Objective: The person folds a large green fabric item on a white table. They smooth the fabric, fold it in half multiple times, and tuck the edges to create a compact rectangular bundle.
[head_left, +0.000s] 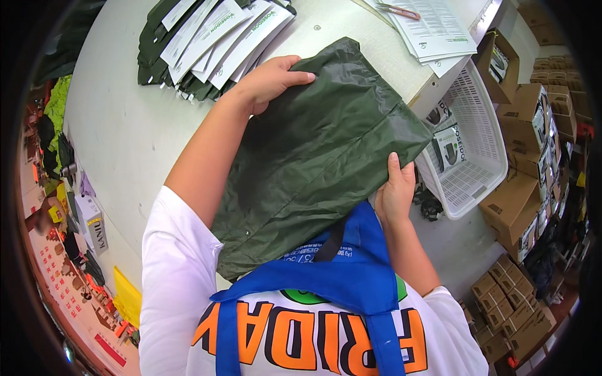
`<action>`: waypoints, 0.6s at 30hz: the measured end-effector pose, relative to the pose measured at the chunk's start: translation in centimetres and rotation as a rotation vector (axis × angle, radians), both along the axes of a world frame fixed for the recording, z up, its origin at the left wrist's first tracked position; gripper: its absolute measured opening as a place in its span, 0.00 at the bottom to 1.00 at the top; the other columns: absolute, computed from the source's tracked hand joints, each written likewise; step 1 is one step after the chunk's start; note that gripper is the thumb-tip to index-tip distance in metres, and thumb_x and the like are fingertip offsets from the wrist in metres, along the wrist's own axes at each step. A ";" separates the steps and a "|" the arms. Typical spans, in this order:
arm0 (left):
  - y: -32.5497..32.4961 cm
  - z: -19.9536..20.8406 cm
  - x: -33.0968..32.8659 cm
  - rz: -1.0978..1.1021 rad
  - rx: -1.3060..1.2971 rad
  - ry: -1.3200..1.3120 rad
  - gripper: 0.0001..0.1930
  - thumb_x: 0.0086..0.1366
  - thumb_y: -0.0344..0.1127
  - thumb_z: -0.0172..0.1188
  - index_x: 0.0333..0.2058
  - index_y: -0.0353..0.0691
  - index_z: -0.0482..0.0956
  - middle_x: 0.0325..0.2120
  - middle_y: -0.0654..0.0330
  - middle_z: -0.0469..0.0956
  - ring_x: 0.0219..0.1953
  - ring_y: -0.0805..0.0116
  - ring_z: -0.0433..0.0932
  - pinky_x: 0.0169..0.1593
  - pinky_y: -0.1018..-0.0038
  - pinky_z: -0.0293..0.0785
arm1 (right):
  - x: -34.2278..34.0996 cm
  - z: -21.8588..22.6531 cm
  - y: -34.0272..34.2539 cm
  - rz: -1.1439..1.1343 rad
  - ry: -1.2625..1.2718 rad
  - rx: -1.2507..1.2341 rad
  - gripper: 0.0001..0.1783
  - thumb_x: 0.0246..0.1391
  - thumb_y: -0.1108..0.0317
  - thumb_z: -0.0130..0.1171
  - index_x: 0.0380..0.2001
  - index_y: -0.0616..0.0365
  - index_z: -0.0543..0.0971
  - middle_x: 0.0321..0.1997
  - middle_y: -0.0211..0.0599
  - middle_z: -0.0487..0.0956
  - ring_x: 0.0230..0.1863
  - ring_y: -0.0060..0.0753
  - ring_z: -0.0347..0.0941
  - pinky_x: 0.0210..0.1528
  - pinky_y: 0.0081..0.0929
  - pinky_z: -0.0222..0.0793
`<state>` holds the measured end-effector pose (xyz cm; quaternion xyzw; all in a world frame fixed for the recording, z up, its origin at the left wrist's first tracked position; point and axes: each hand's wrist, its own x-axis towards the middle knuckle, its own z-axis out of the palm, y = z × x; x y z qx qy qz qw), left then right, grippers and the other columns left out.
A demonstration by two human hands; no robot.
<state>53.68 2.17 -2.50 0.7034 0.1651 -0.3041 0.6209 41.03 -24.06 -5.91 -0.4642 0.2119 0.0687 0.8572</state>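
A folded piece of dark green, shiny waterproof fabric [313, 144] spreads across the table edge and down against my blue apron. A crease runs along it, and a small round snap shows near its lower left corner. My left hand [266, 81] grips its far left edge, thumb on top and the other fingers mostly hidden. At the near right edge, my right hand [396, 191] holds the fabric, its thumb pointing up. Just beyond my left hand lies a stack of dark green folded pieces topped with white printed sheets [219, 34].
The pale table [125, 131] curves around the left and far side. Printed papers [433, 37] with a pink-handled cutter [399, 11] lie at the far right corner. Below that corner stands a white plastic basket [483, 156] holding printed packets. Cardboard boxes [517, 194] are stacked farther right.
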 end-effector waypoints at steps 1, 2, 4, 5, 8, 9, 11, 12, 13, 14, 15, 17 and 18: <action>-0.1 0.2 0.2 0.023 0.038 0.023 0.21 0.62 0.35 0.58 0.54 0.43 0.68 0.40 0.60 0.76 0.39 0.74 0.75 0.44 0.74 0.72 | 0.2 0.1 0.1 -0.007 -0.027 0.038 0.19 0.63 0.73 0.47 0.56 0.60 0.63 0.59 0.39 0.67 0.58 0.29 0.64 0.61 0.29 0.58; -0.2 0.4 0.0 0.049 0.076 0.049 0.22 0.62 0.34 0.57 0.56 0.44 0.67 0.41 0.59 0.76 0.39 0.74 0.75 0.45 0.73 0.72 | 0.3 -0.1 0.0 -0.012 -0.010 0.013 0.23 0.61 0.74 0.48 0.58 0.60 0.60 0.61 0.40 0.64 0.59 0.30 0.62 0.62 0.29 0.56; -0.4 1.4 0.0 -0.014 -0.001 -0.020 0.26 0.60 0.28 0.55 0.58 0.45 0.64 0.45 0.57 0.74 0.42 0.73 0.75 0.47 0.72 0.73 | 0.2 -0.8 -0.2 -0.020 0.023 -0.039 0.31 0.58 0.77 0.51 0.63 0.59 0.53 0.65 0.41 0.59 0.63 0.32 0.58 0.64 0.30 0.53; -0.3 2.0 0.0 -0.061 -0.088 -0.051 0.27 0.60 0.26 0.54 0.58 0.45 0.64 0.45 0.58 0.74 0.43 0.73 0.75 0.48 0.73 0.73 | 0.3 -0.3 -0.1 -0.009 -0.071 -0.113 0.36 0.56 0.79 0.52 0.65 0.58 0.49 0.67 0.42 0.55 0.64 0.33 0.55 0.65 0.30 0.50; 0.0 3.9 0.0 -0.125 -0.174 -0.127 0.25 0.56 0.22 0.53 0.55 0.43 0.71 0.46 0.59 0.75 0.42 0.74 0.75 0.50 0.77 0.73 | 0.1 2.5 -0.2 0.032 -0.306 -0.401 0.49 0.51 0.82 0.56 0.68 0.55 0.39 0.71 0.42 0.44 0.69 0.34 0.45 0.68 0.30 0.42; 0.2 5.0 -0.2 -0.136 -0.185 -0.115 0.24 0.56 0.22 0.53 0.53 0.41 0.72 0.45 0.59 0.75 0.42 0.75 0.76 0.50 0.79 0.72 | -0.1 3.0 -0.5 0.053 -0.359 -0.539 0.51 0.50 0.82 0.57 0.68 0.55 0.37 0.72 0.41 0.42 0.70 0.34 0.42 0.69 0.30 0.39; 0.9 6.3 -0.7 -0.121 -0.221 -0.112 0.22 0.54 0.21 0.54 0.50 0.36 0.75 0.42 0.60 0.77 0.40 0.76 0.76 0.49 0.81 0.72 | 0.0 2.9 -1.1 0.079 -0.410 -0.603 0.53 0.49 0.83 0.57 0.69 0.54 0.35 0.73 0.41 0.35 0.73 0.33 0.36 0.69 0.29 0.36; 1.3 6.8 -0.9 -0.135 -0.196 -0.118 0.22 0.53 0.21 0.55 0.49 0.36 0.75 0.41 0.60 0.77 0.40 0.76 0.76 0.49 0.81 0.72 | -0.1 3.2 -1.2 0.096 -0.405 -0.604 0.53 0.49 0.83 0.57 0.69 0.54 0.34 0.74 0.41 0.35 0.73 0.33 0.35 0.69 0.29 0.36; 1.7 7.3 -1.0 -0.149 -0.171 -0.124 0.22 0.52 0.21 0.55 0.49 0.36 0.75 0.40 0.61 0.77 0.40 0.76 0.76 0.49 0.81 0.72 | -0.1 3.8 -1.3 0.112 -0.399 -0.606 0.54 0.49 0.83 0.57 0.69 0.54 0.34 0.74 0.41 0.34 0.73 0.33 0.35 0.69 0.29 0.37; 1.9 7.7 -1.2 -0.162 -0.146 -0.126 0.23 0.51 0.21 0.56 0.49 0.36 0.75 0.39 0.61 0.78 0.39 0.77 0.76 0.49 0.81 0.72 | -0.2 4.2 -1.3 0.130 -0.390 -0.606 0.54 0.49 0.83 0.57 0.69 0.54 0.34 0.74 0.40 0.34 0.73 0.34 0.35 0.69 0.28 0.37; 1.6 8.5 -1.5 -0.143 -0.130 -0.127 0.23 0.49 0.20 0.57 0.48 0.35 0.76 0.38 0.61 0.78 0.38 0.76 0.76 0.49 0.81 0.72 | -0.4 4.3 -1.3 0.122 -0.412 -0.643 0.54 0.48 0.83 0.58 0.69 0.54 0.35 0.73 0.41 0.36 0.72 0.34 0.37 0.69 0.28 0.38; 1.7 8.9 -1.9 -0.142 -0.116 -0.141 0.23 0.49 0.20 0.57 0.47 0.36 0.77 0.38 0.61 0.78 0.38 0.76 0.76 0.49 0.81 0.72 | -0.6 4.5 -1.4 0.104 -0.456 -0.719 0.53 0.47 0.84 0.58 0.69 0.54 0.38 0.73 0.42 0.41 0.72 0.34 0.40 0.69 0.28 0.40; 1.7 9.2 -2.0 -0.142 -0.110 -0.148 0.23 0.49 0.20 0.57 0.47 0.36 0.77 0.38 0.61 0.78 0.38 0.76 0.76 0.49 0.80 0.71 | -0.5 4.8 -1.6 0.169 -0.401 -0.660 0.51 0.46 0.83 0.58 0.69 0.56 0.41 0.71 0.42 0.46 0.69 0.33 0.45 0.67 0.28 0.43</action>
